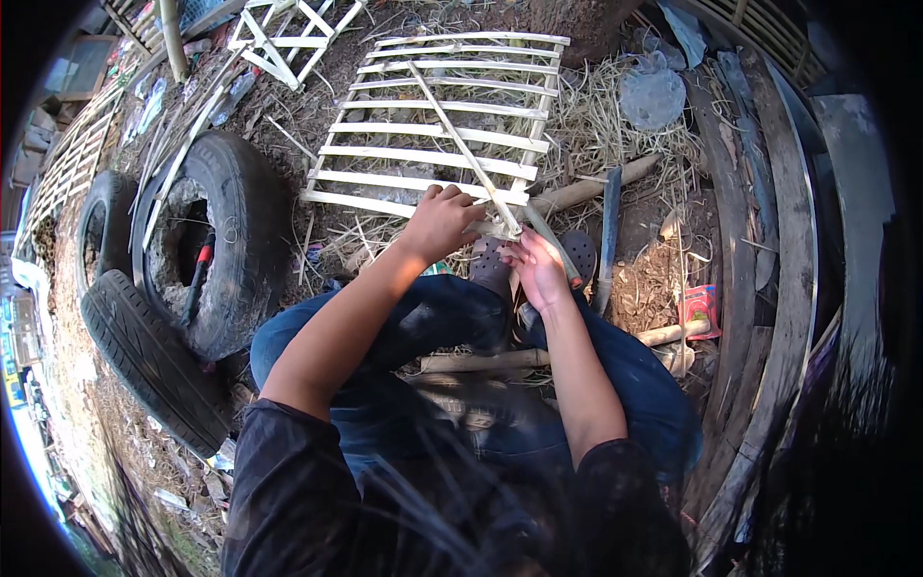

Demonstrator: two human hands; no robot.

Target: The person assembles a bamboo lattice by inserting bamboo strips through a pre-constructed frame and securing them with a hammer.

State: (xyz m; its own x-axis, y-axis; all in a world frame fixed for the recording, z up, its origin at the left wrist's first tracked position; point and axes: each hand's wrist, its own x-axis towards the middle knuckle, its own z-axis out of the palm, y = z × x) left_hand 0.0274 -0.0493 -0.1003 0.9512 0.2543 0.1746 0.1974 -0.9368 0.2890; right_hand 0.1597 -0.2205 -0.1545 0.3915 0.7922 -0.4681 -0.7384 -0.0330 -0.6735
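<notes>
A frame of pale split bamboo slats (433, 132) lies on the ground in front of me. One loose-looking bamboo strip (450, 128) crosses it diagonally, its lower end reaching the near right corner. Curled over the near edge by that corner, my left hand (442, 226) is closed on the bamboo pieces. Just to its right, my right hand (538, 272) pinches the lower end of the diagonal strip with its fingertips. Exactly how the pieces join between my fingers is too small to make out.
Old tyres (216, 240) stand at left, one holding a red-and-black handled tool (200, 269). A long blue-grey blade-like piece (610, 231) sits right of my shoe (579, 252). Wooden planks (784, 288) line the right side. Another bamboo lattice (284, 43) lies farther left.
</notes>
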